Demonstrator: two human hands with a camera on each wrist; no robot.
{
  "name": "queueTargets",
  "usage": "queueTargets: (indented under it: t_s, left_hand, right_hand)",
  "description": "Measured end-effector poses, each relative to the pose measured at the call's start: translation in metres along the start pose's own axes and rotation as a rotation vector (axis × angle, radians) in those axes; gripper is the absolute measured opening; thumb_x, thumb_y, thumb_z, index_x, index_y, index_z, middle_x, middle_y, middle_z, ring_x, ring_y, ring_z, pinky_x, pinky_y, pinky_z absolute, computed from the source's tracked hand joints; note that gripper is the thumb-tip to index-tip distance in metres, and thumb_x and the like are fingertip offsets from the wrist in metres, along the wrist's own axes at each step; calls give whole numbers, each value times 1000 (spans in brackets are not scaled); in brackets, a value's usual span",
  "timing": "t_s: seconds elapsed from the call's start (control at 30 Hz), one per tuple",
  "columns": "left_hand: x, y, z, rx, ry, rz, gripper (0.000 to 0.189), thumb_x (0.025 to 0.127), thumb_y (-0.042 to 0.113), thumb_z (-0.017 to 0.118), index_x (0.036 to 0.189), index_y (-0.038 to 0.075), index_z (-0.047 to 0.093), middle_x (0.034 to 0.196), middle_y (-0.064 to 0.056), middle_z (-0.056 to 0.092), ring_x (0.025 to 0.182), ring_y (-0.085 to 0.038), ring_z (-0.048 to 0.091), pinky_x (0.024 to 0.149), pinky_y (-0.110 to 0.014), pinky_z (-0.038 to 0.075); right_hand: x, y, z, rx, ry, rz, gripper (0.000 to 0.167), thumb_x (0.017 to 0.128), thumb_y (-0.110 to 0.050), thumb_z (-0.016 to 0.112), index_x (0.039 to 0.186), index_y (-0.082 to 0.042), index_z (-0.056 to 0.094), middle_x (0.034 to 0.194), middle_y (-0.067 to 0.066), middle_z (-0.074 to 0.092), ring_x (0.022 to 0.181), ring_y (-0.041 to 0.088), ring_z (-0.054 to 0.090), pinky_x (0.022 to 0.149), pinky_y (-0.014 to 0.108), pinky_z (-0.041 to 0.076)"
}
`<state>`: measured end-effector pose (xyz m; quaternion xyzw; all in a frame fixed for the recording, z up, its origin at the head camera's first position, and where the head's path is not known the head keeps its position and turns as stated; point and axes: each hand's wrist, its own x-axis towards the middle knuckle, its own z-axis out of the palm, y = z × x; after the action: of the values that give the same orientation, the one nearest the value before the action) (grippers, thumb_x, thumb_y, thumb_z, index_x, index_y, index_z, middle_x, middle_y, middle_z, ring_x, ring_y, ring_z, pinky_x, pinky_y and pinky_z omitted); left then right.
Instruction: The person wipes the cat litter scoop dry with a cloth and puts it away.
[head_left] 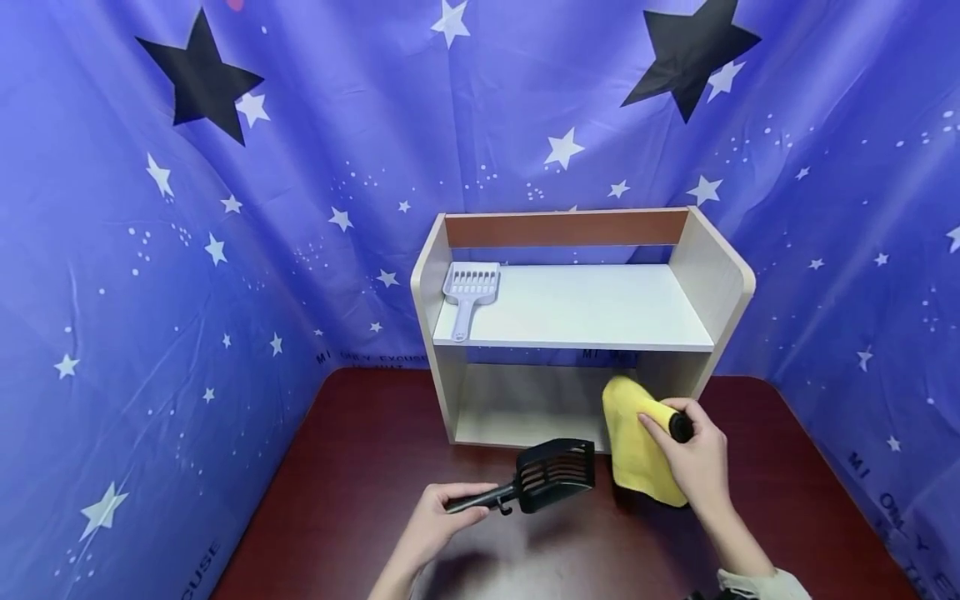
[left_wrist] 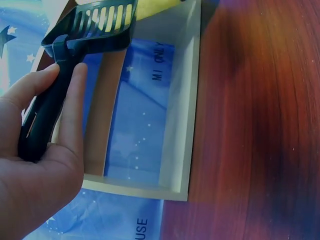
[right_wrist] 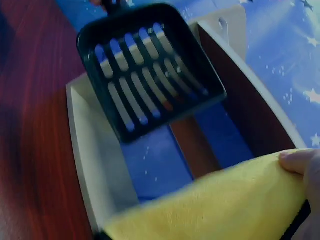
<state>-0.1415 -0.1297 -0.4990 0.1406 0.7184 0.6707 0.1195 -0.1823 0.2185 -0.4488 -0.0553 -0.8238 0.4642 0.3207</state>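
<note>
In the head view, my left hand [head_left: 438, 523] holds a black slotted litter scoop [head_left: 537, 497] by its handle, over the table in front of the shelf. Thumb and fingers lie along the handle [left_wrist: 47, 107] in the left wrist view. My right hand [head_left: 703, 462] pinches a yellow cloth [head_left: 633, 446] with a dark edging, part of it rolled at the fingers and the rest hanging down. The scoop's slotted pan [right_wrist: 116, 70] faces the right wrist camera, apart from the cloth [right_wrist: 215, 207]. On the upper shelf board lies a pale grey-lilac litter scoop [head_left: 471, 287].
A two-level wooden shelf unit [head_left: 573, 312] with light side panels stands at the back of the dark red-brown table [head_left: 360, 467]. Blue curtains [head_left: 300, 208] with stars surround the table at the back and both sides.
</note>
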Motion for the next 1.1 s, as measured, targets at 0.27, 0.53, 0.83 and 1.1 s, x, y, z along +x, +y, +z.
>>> queueTargets:
  t_s: [0.27,0.53,0.83,1.1]
  left_hand:
    - [5,3,8,74,-8,-1,26,83,6,76,108,-2,73,100,-25,74,71,3,58,64,-13,49]
    - [8,6,9,54,10,-3,27,84,8,76,108,-3,74,101,-25,74,77,0,65,69,-15,54]
    - [8,4,8,11,15,-14,29,86,6,73,112,-7,71,102,-30,72,82,-1,69,75,-16,57]
    - [8,2,6,-16,22,38,29,88,6,72,113,-9,70,102,-34,70,86,-3,70,78,-18,58]
  right_hand:
    - [-7,-30,16,50,-271,-190,25,78,-7,84,98,-15,70,92,1,72,78,-4,55,66,9,45]
    - [-16,-45,29,128,-551,-565,33,78,-4,82,103,-22,70,99,-8,72,90,5,62,79,15,49]
    - [-13,-36,24,53,-688,-750,61,64,13,72,112,-24,70,114,-9,69,109,12,60,90,26,50]
    - [-9,-25,17,164,-663,-653,63,66,19,66,113,-23,71,115,-4,71,111,10,60,95,13,43]
